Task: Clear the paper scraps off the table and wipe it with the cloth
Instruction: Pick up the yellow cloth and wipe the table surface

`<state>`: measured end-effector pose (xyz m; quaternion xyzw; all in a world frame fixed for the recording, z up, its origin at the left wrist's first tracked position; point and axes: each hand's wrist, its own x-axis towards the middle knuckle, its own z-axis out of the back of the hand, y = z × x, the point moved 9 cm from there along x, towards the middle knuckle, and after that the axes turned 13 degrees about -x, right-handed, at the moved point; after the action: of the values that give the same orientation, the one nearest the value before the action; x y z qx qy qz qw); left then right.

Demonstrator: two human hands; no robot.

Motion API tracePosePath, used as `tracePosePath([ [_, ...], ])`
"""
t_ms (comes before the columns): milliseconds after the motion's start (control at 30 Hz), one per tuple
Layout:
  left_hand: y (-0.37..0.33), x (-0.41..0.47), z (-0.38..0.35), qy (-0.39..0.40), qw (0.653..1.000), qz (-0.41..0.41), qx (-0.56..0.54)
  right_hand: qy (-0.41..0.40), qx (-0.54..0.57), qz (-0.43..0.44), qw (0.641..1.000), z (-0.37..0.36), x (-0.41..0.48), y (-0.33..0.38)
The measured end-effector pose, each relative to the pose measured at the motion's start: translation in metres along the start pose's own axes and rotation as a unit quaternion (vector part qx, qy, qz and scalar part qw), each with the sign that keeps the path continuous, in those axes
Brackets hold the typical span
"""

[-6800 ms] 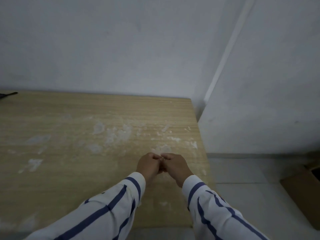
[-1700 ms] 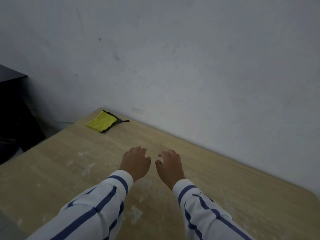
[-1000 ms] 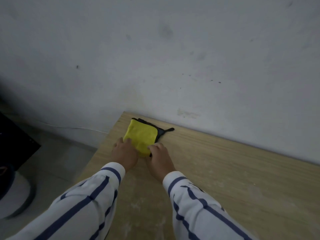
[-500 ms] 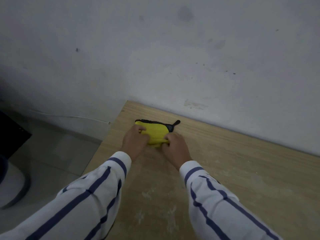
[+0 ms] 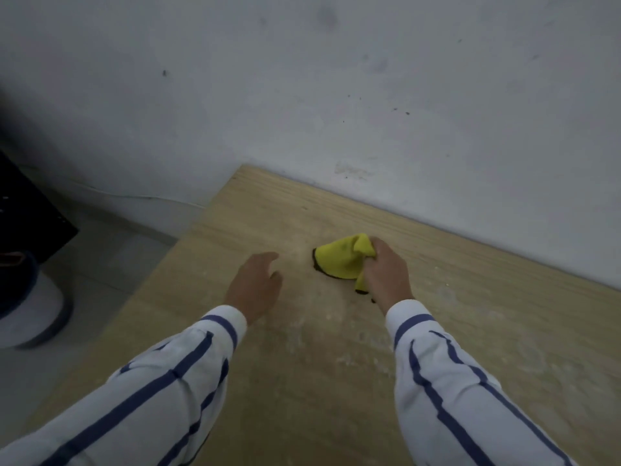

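The wiping step is in hand: the yellow cloth (image 5: 339,262) is bunched in the right hand (image 5: 386,274), its grip clamped on it, while the left hand (image 5: 257,285) is held with fingers apart, just left of it. Next, the cloth must be pressed flat and swept across the dusty surface (image 5: 336,381).

text: none is showing legibly | labels/brands: none | numbers/signs: none | surfaces checked: cloth (image 5: 339,264), bench (image 5: 336,381), wall (image 5: 336,95), striped sleeves (image 5: 161,381) | marks on wall: only stains and specks
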<state>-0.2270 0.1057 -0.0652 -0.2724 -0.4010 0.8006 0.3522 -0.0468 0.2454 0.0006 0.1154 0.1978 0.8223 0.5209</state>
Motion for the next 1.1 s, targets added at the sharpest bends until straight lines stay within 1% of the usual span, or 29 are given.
tracePosePath([
  [67,0.037,-0.02,0.01,-0.013,0.998,0.028,0.061,-0.049,-0.04,0.016,0.998,0.015,-0.007,-0.015],
  [100,0.052,-0.031,0.015,-0.017,0.994,0.034,0.103,-0.05,-0.07,0.02,0.996,0.014,-0.011,-0.021],
  [133,0.066,-0.041,0.018,-0.016,0.988,0.04,0.145,-0.029,-0.099,0.024,0.994,0.006,-0.016,-0.027],
  [167,0.076,-0.049,0.02,-0.013,0.983,0.043,0.179,0.018,-0.125,0.027,0.992,-0.011,-0.022,-0.033],
  [200,0.085,-0.055,0.02,-0.01,0.978,0.043,0.203,0.086,-0.152,0.035,0.984,-0.037,-0.03,-0.039],
  [233,0.089,-0.06,0.019,-0.01,0.974,0.039,0.223,0.155,-0.184,0.05,0.969,-0.064,-0.041,-0.044],
  [267,0.092,-0.062,0.018,-0.011,0.97,0.031,0.24,0.191,-0.214,0.066,0.956,-0.086,-0.051,-0.048],
  [300,0.093,-0.063,0.017,-0.013,0.967,0.025,0.252,0.189,-0.232,0.072,0.952,-0.099,-0.057,-0.051],
  [433,0.093,-0.061,0.016,-0.03,0.966,0.008,0.258,0.115,-0.241,0.045,0.963,-0.104,-0.057,-0.047],
  [467,0.094,-0.061,0.016,-0.031,0.965,0.004,0.259,0.109,-0.233,0.046,0.965,-0.107,-0.059,-0.041],
  [533,0.096,-0.061,0.015,-0.028,0.966,0.0,0.255,0.123,-0.209,0.077,0.967,-0.117,-0.076,-0.016],
  [600,0.096,-0.062,0.016,-0.027,0.969,0.0,0.246,0.153,-0.154,0.117,0.969,-0.136,-0.105,0.022],
  [667,0.094,-0.063,0.018,-0.018,0.973,-0.005,0.232,0.173,-0.059,0.129,0.975,-0.144,-0.13,0.054],
  [700,0.093,-0.063,0.019,-0.008,0.975,-0.01,0.222,0.162,0.0,0.119,0.98,-0.137,-0.134,0.063],
  [733,0.093,-0.063,0.022,0.003,0.977,-0.018,0.213,0.126,0.053,0.092,0.986,-0.12,-0.13,0.063],
  [767,0.094,-0.064,0.026,0.014,0.977,-0.028,0.209,0.067,0.084,0.056,0.993,-0.098,-0.122,0.055],
  [800,0.095,-0.065,0.033,0.023,0.976,-0.038,0.212,0.007,0.08,0.018,0.997,-0.078,-0.113,0.04],
  [833,0.099,-0.065,0.042,0.029,0.974,-0.046,0.219,-0.031,0.053,-0.014,0.998,-0.062,-0.105,0.023],
  [867,0.105,-0.065,0.051,0.034,0.972,-0.051,0.227,-0.047,0.019,-0.041,0.998,-0.054,-0.098,0.006],
  [900,0.112,-0.065,0.061,0.036,0.97,-0.054,0.233,-0.038,-0.018,-0.059,0.997,-0.056,-0.094,-0.007],
  [933,0.118,-0.064,0.07,0.037,0.969,-0.057,0.238,-0.004,-0.055,-0.07,0.996,-0.066,-0.095,-0.011],
  [1000,0.127,-0.064,0.081,0.038,0.964,-0.069,0.254,0.05,-0.11,-0.062,0.991,-0.092,-0.107,0.002],
  [1033,0.13,-0.065,0.084,0.04,0.961,-0.078,0.263,0.056,-0.126,-0.05,0.989,-0.108,-0.115,0.013],
  [1100,0.132,-0.065,0.084,0.041,0.957,-0.091,0.271,0.033,-0.128,-0.016,0.991,-0.135,-0.133,0.045],
])
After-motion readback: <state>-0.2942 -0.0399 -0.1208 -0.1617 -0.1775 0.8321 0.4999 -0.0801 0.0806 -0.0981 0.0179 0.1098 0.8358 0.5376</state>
